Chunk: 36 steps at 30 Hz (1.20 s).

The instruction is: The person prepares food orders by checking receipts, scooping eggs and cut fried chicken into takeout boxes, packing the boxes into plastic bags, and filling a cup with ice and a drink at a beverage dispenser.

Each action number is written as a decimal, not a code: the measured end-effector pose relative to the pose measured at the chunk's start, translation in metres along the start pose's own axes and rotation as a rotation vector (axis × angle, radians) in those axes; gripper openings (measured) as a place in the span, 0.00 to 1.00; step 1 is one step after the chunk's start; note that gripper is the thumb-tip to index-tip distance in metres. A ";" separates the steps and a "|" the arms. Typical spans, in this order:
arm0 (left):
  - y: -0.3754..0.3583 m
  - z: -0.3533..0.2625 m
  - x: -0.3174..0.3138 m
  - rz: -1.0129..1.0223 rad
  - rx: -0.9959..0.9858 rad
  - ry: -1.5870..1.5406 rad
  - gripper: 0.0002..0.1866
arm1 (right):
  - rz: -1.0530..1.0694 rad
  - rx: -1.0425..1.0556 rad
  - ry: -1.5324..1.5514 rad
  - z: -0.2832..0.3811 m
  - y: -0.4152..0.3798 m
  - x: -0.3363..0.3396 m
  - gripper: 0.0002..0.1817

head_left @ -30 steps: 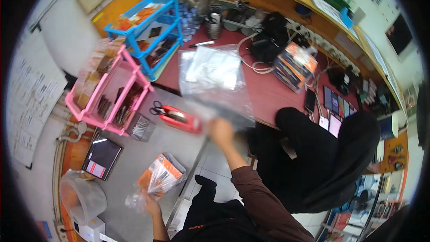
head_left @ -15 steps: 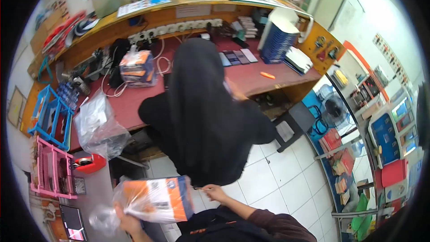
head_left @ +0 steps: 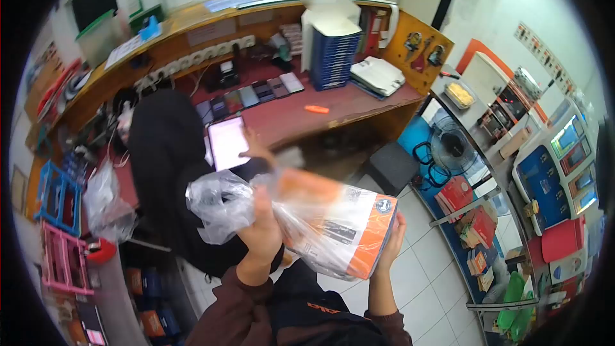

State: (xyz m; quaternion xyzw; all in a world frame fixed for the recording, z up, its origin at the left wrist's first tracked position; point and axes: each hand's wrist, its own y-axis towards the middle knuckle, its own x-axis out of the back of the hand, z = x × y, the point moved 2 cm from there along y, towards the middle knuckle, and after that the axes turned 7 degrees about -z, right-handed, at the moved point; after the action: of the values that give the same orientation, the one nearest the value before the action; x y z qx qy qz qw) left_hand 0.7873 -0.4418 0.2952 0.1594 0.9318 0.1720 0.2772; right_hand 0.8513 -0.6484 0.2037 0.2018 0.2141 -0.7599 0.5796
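At the near middle of the scene, above the tiled floor (head_left: pixel 410 288), an orange-and-white box (head_left: pixel 339 224) hangs between the person's two hands, wrapped in a clear plastic bag (head_left: pixel 218 202). Its long axis runs from left to right, with the right end slanting a little toward the near side. The broad printed face is turned upward, a round emblem sits at its far right corner, and a dark narrow side closes the right end. The bag's gathered neck points left and flares out into a loose, crumpled tail.

The left hand (head_left: pixel 261 234) has its fingers clamped on that neck, just beside the left end of the box; the thumb is blurred. The right hand (head_left: pixel 392 243) touches the dark right end from the near side; part of it is hidden, so I cannot tell how far its fingers close.

Beyond the bag, to the left, a co-worker in black (head_left: pixel 170 173) has a hand (head_left: pixel 256 147) at a device with a bright screen (head_left: pixel 229 144). Farther off, the red counter (head_left: pixel 359 104) carries a row of phones (head_left: pixel 250 95), a small orange object (head_left: pixel 317 109) and, toward the far right, a stack of blue trays (head_left: pixel 335 57).
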 end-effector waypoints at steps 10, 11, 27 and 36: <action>0.065 0.084 -0.220 0.154 0.121 -0.330 0.08 | 0.029 0.186 0.072 -0.006 0.272 -0.113 0.17; 0.075 0.093 -0.238 0.254 0.148 -0.349 0.08 | 0.050 0.116 0.100 -0.010 0.290 -0.126 0.18; 0.181 0.226 -0.367 -0.107 -0.319 0.431 0.14 | 0.438 -0.100 0.092 -0.133 0.507 -0.316 0.18; 0.383 0.252 -0.442 -0.222 -0.320 0.441 0.09 | 0.941 0.795 0.212 -0.040 0.579 -0.475 0.24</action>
State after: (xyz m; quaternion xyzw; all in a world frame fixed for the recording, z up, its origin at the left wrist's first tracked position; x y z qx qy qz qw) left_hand 1.3604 -0.2154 0.4575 -0.0303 0.9423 0.3160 0.1067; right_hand 1.5307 -0.3852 0.3812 0.5492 -0.1407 -0.4204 0.7084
